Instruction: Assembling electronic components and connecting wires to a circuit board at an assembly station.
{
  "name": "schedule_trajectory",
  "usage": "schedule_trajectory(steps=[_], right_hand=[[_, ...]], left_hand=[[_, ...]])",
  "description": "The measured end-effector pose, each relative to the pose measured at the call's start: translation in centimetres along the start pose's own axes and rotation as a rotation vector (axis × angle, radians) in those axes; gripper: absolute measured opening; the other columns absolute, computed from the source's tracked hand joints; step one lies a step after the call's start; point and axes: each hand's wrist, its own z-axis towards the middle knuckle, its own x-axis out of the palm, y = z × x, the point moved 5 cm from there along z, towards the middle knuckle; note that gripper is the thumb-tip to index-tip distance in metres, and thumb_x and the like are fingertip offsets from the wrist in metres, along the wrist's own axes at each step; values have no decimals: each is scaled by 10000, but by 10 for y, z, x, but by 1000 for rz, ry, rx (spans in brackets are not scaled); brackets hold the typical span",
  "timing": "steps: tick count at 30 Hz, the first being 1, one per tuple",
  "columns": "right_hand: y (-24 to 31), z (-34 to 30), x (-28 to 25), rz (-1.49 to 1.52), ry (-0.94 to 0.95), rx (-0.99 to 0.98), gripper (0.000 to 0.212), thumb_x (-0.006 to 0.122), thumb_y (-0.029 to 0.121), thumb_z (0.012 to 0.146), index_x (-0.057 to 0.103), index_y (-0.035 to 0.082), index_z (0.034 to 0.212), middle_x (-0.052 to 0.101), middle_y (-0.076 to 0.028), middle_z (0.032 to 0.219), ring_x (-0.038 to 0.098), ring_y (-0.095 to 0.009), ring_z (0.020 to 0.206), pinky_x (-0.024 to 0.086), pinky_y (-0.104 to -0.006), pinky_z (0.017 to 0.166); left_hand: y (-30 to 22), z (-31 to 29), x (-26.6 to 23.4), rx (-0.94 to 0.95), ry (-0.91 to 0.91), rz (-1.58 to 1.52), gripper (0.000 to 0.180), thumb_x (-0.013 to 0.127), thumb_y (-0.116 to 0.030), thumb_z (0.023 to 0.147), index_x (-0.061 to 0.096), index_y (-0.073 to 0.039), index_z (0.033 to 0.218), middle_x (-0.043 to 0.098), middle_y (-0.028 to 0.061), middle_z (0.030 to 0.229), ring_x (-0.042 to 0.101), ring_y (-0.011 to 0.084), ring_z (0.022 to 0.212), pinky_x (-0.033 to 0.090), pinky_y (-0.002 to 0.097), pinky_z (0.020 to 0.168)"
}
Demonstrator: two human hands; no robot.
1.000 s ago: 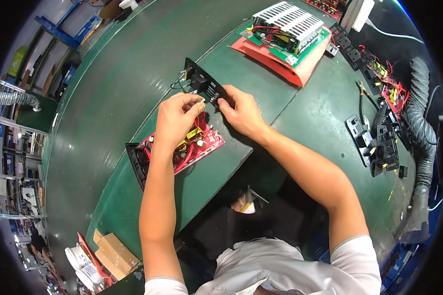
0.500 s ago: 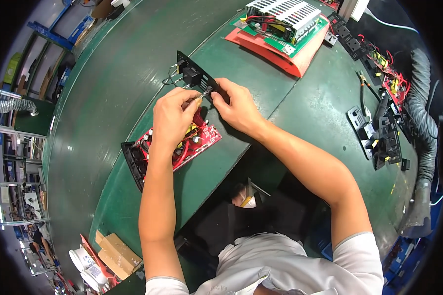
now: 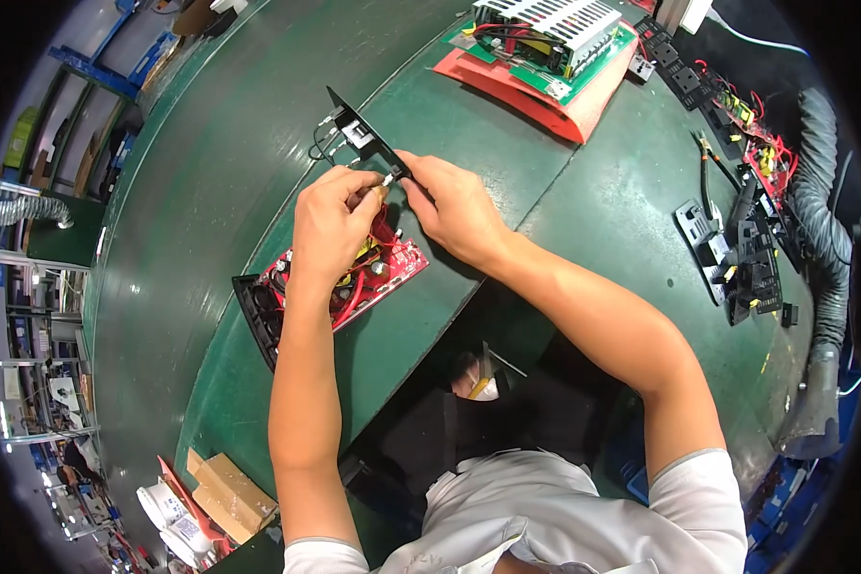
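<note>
My right hand (image 3: 461,209) grips the lower end of a black panel (image 3: 381,148), which stands tilted above the bench. Sockets and a thin black wire show on the panel's left side. Close against that lower end, my left hand (image 3: 335,218) pinches a small wire connector (image 3: 389,179) between thumb and fingers. Red wires run down from there to a red circuit board (image 3: 407,269) with yellow and black parts, lying on the green bench partly behind my left wrist. A black end plate (image 3: 255,311) stands at the board's left edge.
A silver perforated metal case (image 3: 555,24) on a green board sits over an orange-red sheet (image 3: 517,100). On the right lie pliers (image 3: 706,177), black panels (image 3: 758,263) and wired red boards (image 3: 773,167), beside a grey hose (image 3: 818,191). A cardboard box (image 3: 231,493) is lower left.
The black panel has tipped and shifted slightly left, now seen more edge-on. Both hands have moved a little left with it, keeping their hold.
</note>
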Motion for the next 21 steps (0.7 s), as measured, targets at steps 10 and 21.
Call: schedule_trajectory(steps=[10,21], right_hand=[[9,-5,6,-114,-2,37,360,618,50,882,597,-12,1236,628,-212,824,631,-404,754,503,-448,650],[2,-4,0,-145,0,52,275,657,115,870,640,0,1119,661,-214,951,617,-412,908,498,-457,805]], left_hand=[[-3,-3,3,62,-65,100,125,691,-75,820,711,24,893,660,154,792,643,314,678,496,377,642],[-1,-1,-5,-96,34,-197,437,684,13,830,584,-5,1256,610,148,1065,683,212,843,566,315,755]])
